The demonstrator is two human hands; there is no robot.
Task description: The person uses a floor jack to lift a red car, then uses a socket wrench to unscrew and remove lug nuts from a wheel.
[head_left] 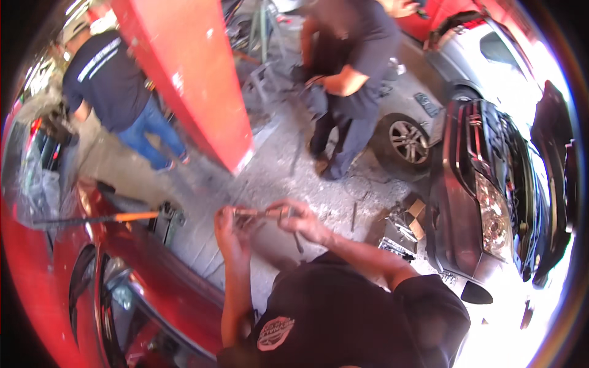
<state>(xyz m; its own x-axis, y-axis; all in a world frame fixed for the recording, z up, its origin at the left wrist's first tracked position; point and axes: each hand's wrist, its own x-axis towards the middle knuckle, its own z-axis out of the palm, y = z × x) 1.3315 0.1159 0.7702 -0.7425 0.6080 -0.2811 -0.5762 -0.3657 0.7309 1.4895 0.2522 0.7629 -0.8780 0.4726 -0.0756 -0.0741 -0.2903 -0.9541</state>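
Note:
In front of my chest, a slim metal rod [256,213] runs level between my two hands. My left hand [228,230] is upright with its fingers closed at the rod's left end. Around the right end, the fingers of my right hand [300,222] are wrapped. A short dark bar [299,243] hangs below my right hand; whether it joins the rod is hard to tell. Blur and the fingers hide the rod's exact kind and both its ends.
A red car [159,245] stands at left beside an orange-and-black long handle [136,216]. A red pillar [190,73] rises ahead. Two people work beyond. At right are a loose wheel [408,142], scattered tools [399,230] and a dark car's front end [460,184].

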